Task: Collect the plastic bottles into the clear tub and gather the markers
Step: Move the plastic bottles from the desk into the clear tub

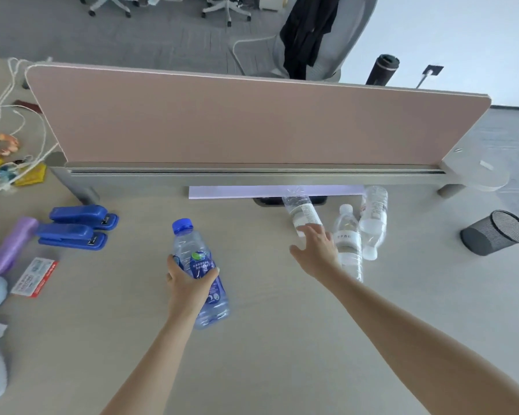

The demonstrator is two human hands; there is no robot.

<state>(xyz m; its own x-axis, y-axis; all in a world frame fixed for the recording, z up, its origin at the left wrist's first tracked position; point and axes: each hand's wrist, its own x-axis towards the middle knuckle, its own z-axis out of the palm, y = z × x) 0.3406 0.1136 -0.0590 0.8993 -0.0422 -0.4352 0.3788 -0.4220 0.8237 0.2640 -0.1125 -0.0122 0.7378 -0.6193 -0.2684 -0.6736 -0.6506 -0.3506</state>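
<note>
Our left hand grips the blue bottle for carrying; right hand, fingers spread, reaches the clear bottle below the divider.

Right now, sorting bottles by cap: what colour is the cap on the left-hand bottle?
Blue, the cap, head view.

Blue-capped bottle w/ blue label; three clear bottles w/ white labels; two blue staplers; pink divider; black mesh cup; beige tabletop; lilac roll.

four bottles, two staplers, one mesh cup.
</note>
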